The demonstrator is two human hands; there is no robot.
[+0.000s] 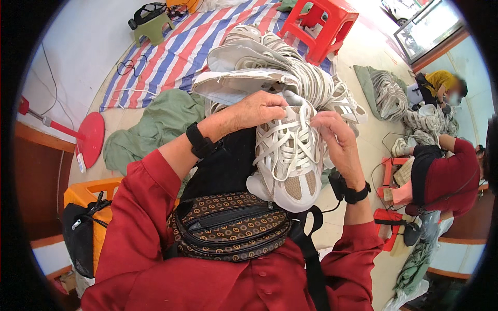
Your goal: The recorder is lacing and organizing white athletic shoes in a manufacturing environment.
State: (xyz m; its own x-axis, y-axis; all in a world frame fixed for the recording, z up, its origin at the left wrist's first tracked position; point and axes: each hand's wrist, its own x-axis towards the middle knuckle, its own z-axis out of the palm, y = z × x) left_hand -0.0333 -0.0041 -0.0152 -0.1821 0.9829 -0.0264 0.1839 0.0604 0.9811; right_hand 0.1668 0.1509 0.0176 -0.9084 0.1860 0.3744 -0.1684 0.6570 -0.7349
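Waist bag [233,225]: insides hidden. L hand [257,110] & R hand [340,139] curl in by shoe [300,187], can't tell if fingers grip laces [303,124].

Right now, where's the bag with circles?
The waist bag is low and slightly left of centre in the head view, against the red shirt, near the laced sneakers.

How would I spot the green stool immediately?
Start at the big striped floor sheet. At its upper-left edge stands the small green stool. It carries a black strapped object, and its dull green differs from the bright red stool further right.
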